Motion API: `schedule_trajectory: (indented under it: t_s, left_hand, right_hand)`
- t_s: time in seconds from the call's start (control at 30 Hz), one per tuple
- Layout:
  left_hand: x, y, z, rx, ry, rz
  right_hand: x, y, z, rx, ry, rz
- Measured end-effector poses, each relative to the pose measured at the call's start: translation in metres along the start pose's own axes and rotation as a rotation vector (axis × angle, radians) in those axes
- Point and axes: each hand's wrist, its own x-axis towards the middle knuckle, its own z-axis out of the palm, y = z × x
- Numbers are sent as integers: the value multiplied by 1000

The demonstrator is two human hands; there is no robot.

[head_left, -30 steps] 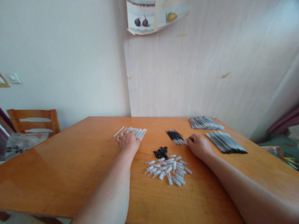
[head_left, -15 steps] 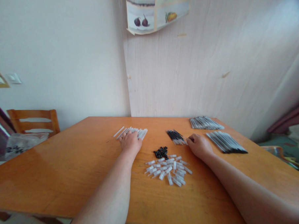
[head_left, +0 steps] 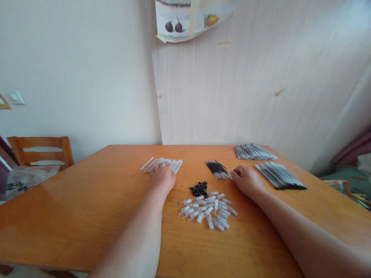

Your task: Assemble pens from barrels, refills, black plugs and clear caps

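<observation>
My left hand (head_left: 163,177) rests over a row of slim white plastic tubes (head_left: 177,165) on the table's left-middle. Its fingers bend down among the tubes, with the fingertips hidden. Off to the right, my right hand (head_left: 246,180) lies on the table, thumb and fingers pinched together beside a bundle of thin black rods with pale ends (head_left: 216,169). Whatever is in that pinch is too small to make out. Between my forearms sit a small heap of black caps (head_left: 199,189) and a scatter of short translucent white pieces with narrow tips (head_left: 208,209).
Two rows of grey pen-like sticks, one nearer (head_left: 281,176) and one farther back (head_left: 254,151), lie at the right of the wooden table (head_left: 68,213). A wooden chair (head_left: 40,149) stands beyond the left edge. Walls rise behind the table, with a fruit poster (head_left: 195,15).
The fingers of my left hand have drawn in from a spread position over the white tubes. My right hand stays almost still. The view has shifted slightly.
</observation>
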Motion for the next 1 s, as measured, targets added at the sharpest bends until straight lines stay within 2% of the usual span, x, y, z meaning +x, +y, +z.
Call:
schedule_trajectory:
  t_s: [0.27,0.67,1.0]
  left_hand:
    - [-4,4,-5,20,77,26]
    - [-6,4,2,-9,76,116]
    - [-7,7,2,-7,96,132]
  right_hand:
    - [0,-2,-3,14,-3,-1]
    - [0,1,0,44,33,-29]
    - [-1,-1,-2,86,61,15]
